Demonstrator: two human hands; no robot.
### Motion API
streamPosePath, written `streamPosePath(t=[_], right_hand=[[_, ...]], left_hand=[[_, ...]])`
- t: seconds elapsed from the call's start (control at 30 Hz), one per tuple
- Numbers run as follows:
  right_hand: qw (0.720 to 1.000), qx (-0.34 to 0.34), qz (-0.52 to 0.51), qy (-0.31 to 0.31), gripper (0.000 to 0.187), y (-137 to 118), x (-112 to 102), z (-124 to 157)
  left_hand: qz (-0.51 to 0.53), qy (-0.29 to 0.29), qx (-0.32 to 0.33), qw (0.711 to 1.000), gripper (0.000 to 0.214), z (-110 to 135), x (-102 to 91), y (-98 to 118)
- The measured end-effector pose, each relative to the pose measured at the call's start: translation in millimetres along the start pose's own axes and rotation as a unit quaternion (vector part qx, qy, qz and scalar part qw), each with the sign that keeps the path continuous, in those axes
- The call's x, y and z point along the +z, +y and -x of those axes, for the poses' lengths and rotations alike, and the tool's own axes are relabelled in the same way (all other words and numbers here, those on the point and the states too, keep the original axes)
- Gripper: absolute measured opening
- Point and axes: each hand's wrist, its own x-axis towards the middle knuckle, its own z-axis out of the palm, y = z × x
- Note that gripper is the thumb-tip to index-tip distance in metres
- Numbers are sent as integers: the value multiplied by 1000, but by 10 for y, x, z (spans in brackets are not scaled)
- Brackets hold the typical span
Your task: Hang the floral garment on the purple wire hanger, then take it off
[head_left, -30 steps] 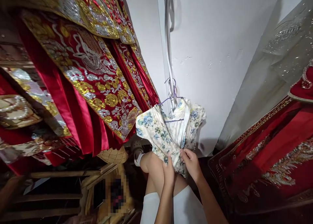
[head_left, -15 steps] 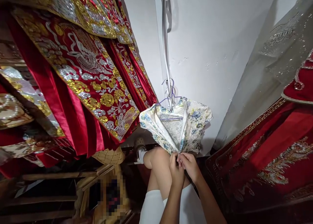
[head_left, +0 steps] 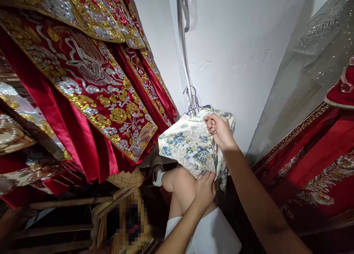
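Before the white wall [head_left: 235,32] hangs one floral garment [head_left: 188,145], purple hanger [head_left: 196,103] — left hand [head_left: 205,190], fingers clenched on its lower front; right hand [head_left: 219,131], fingers grasping its upper front edge.

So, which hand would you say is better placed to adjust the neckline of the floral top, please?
Probably the right hand: it is up beside the neckline, near the purple hanger, whereas the left hand is down at the lower edge of the floral top.
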Motion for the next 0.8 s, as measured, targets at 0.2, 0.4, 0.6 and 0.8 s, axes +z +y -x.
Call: streamPosePath(t=[0.2, 0.4, 0.6, 0.8], right_hand=[[999, 20, 44, -25, 25, 297, -34, 253], [990, -14, 119, -74, 30, 239, -26, 263], [970, -77, 217, -72, 29, 406, -96, 160], [961, -36, 274, -21, 30, 759, -422, 357]], left_hand=[[136, 118, 53, 982, 14, -579, -936, -41], [76, 236, 210, 946, 22, -1190, -1957, 102], [-45, 290, 266, 918, 22, -1242, -2129, 104], [287, 527, -35, 799, 17, -1173, -2463, -376]])
